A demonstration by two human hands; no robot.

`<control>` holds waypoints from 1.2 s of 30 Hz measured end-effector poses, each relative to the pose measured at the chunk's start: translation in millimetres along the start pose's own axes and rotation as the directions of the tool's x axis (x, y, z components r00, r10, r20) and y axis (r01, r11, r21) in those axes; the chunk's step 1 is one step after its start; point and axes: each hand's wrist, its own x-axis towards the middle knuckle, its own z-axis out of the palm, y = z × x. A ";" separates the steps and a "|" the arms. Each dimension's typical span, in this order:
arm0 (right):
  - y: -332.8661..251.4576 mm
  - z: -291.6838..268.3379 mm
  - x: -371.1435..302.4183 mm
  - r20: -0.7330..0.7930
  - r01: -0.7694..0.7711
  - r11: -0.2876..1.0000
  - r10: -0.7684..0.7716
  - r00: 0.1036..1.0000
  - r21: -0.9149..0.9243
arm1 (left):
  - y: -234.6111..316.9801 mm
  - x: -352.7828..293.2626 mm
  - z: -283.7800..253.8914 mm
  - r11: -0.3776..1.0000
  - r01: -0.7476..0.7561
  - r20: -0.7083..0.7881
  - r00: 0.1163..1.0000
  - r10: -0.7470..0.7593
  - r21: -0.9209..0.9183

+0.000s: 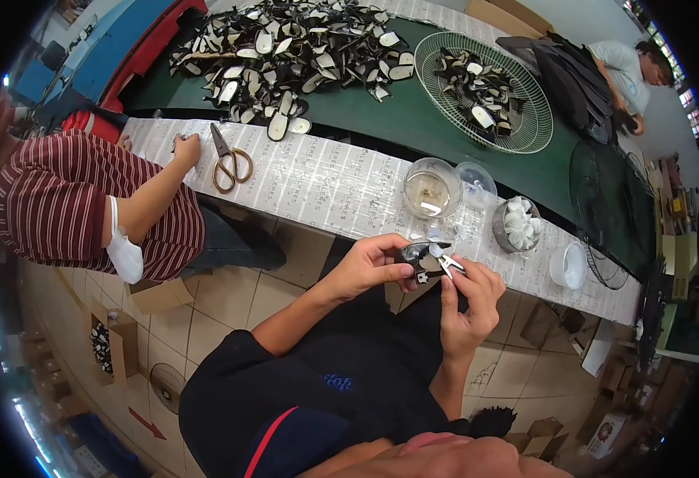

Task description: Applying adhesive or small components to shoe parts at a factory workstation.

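My left hand (375, 267) is closed on a small black shoe piece (411, 254), pinching it between thumb and fingers just past the near edge of the bench. A small pale scrap (435, 250) shows at its right end. In my right hand (474, 296) is a small silver tool (450, 263), its tip against or very near the shoe piece; its exact kind is too small to tell. Just beyond my hands stand a clear tub (433, 189) with a little liquid in it and a round container (517, 225) full of white wads.
Scissors (226, 163) lie on the paper-covered bench (326, 179), near a co-worker in a striped shirt (63, 199) at left. A heap of small black shoes (286, 56) and a wire basket (423, 76) occupy the green belt (349, 111). A white cup (567, 266) stands right.
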 end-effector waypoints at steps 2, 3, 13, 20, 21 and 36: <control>-1.8 -2.2 -0.8 -0.024 0.007 0.999 -0.008 1.000 -0.042 | -0.7 -0.7 0.9 1.000 0.001 0.008 1.000 0.000 -0.016; -2.9 -3.1 -0.9 -0.035 0.025 0.995 -0.029 0.999 -0.100 | -0.3 -1.6 0.8 1.000 0.005 -0.003 1.000 -0.005 0.002; -5.0 -5.5 -1.7 -0.089 0.006 0.997 -0.014 0.996 -0.081 | -4.3 -2.3 -1.7 0.999 -0.008 -0.011 1.000 0.008 0.046; 1.3 -3.3 -5.0 -0.035 0.053 0.990 -0.058 0.998 -0.131 | -4.5 -1.4 2.8 0.998 0.011 -0.035 0.999 -0.009 0.068; 2.8 -4.6 -4.7 -0.084 0.017 0.989 -0.029 0.996 -0.144 | -4.5 -1.7 2.2 0.998 0.022 -0.044 0.999 -0.019 0.064; -0.2 -16.6 -7.4 -0.165 -0.129 0.983 0.150 0.975 0.132 | -13.5 1.4 -2.2 0.994 0.058 0.030 0.998 -0.055 -0.090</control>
